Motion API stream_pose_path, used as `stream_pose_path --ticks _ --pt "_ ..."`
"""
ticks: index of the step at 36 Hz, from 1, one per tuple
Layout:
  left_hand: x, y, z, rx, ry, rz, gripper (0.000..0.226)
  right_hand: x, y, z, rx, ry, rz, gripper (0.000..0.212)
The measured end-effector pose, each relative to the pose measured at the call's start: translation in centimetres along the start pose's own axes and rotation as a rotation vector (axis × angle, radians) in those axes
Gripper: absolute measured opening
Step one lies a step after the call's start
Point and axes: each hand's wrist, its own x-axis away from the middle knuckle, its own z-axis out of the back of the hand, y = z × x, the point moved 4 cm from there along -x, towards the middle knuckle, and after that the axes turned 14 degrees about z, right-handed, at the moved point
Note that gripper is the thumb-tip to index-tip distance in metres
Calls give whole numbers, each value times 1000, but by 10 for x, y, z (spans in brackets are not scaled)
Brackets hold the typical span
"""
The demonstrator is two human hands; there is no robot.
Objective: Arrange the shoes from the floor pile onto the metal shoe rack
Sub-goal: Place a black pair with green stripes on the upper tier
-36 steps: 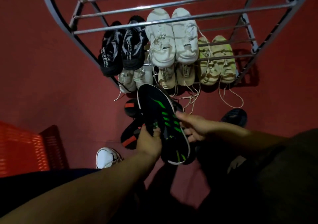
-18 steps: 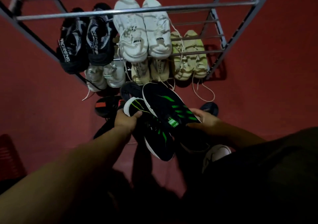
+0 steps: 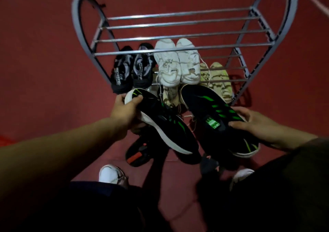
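I hold a pair of black shoes with green stripes in front of the metal shoe rack (image 3: 179, 35). My left hand (image 3: 126, 112) grips the white-soled left shoe (image 3: 163, 124) at its toe end. My right hand (image 3: 258, 123) holds the right shoe (image 3: 213, 119) along its side. Both shoes hang above the floor pile, just short of the rack's front. On the rack's middle shelf sit a black and grey pair (image 3: 133, 69), a white pair (image 3: 178, 62) and a pale yellow pair (image 3: 219, 78). More pale shoes (image 3: 170, 96) lie on the shelf below, partly hidden.
A black shoe with an orange patch (image 3: 137, 151) lies on the red floor under my hands. My own white shoes (image 3: 112, 174) show at the bottom. The rack's top shelf bars (image 3: 178, 50) carry nothing. A red object (image 3: 5, 139) peeks in at the left edge.
One second ago both hands held a single shoe. My left hand then took hold of the second shoe, and now the two shoes are held apart and nearer the rack. The camera tilted up.
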Motion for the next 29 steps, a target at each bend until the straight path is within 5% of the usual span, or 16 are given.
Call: stream_pose_path --ticks 5,9,15,21,29 --pt "11 19 34 215 36 94 49 16 -82 22 71 -26 -5 49" --pt "-13 12 47 267 -105 191 69 33 -134 24 47 68 -40 35" --pt "81 26 10 241 -414 209 32 59 -159 -14 -185 282 -140 16" --pt "94 10 -7 193 -527 315 11 59 -147 -56 -359 383 -154 21" --pt "98 -26 -34 -10 -642 356 6 42 -138 -40 -152 219 -298 20"
